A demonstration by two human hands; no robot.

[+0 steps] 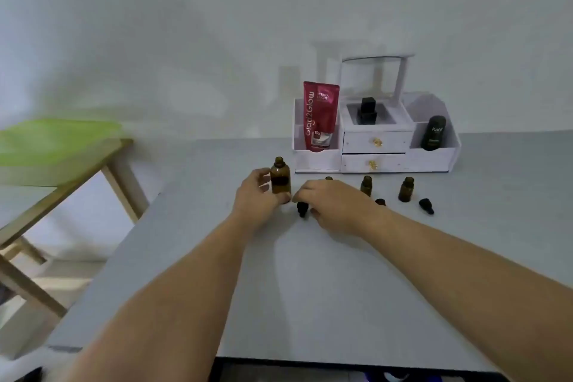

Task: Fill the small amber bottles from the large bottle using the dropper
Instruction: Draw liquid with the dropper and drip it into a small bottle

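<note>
The large amber bottle (280,178) stands uncapped on the grey table (310,288), and my left hand (257,195) grips it from the left side. My right hand (328,205) hovers just right of it with curled fingers over a black dropper (301,209) lying on the table; whether it touches the dropper is unclear. Three small amber bottles stand in a row behind: one (329,179) mostly hidden by my right hand, one (366,185) in the middle, one (406,189) at the right. A second black dropper cap (426,205) lies at the right. A small dark cap (380,202) peeks out beside my right wrist.
A white cosmetic organiser (375,146) with drawers stands at the back, holding a red tube (319,116), a black bottle (366,110) and a dark bottle (433,133). A wooden table (62,164) with a green top stands off to the left.
</note>
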